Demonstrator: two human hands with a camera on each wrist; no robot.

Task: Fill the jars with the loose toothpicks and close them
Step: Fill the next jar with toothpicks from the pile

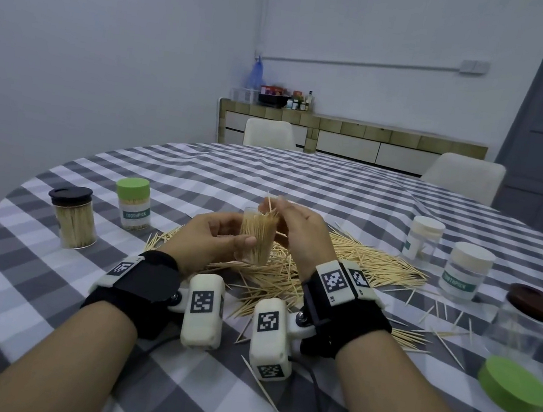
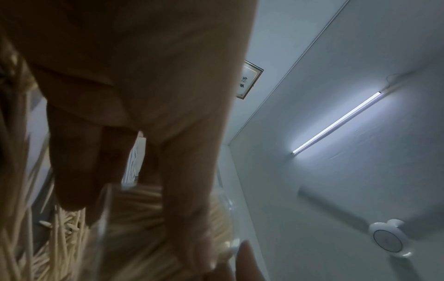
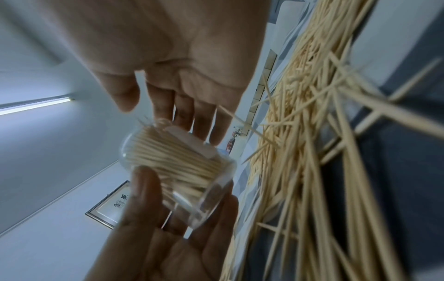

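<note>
Fingers of left hand (image 1: 210,239) wrap upright open jar (image 1: 256,238); right hand (image 1: 298,230) fingertips pinch toothpicks at its mouth, directly above, sticks pointing straight down along jar.

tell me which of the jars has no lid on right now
The clear jar gripped in the left hand, packed with toothpicks, open at the top where the right hand works. The five jars standing on the table all wear lids.

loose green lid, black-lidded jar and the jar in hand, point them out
loose green lid (image 1: 514,388): head view, its flat top.
black-lidded jar (image 1: 75,226): head view, clear toothpick-filled wall.
jar in hand (image 1: 256,236): head view, its clear side.
</note>
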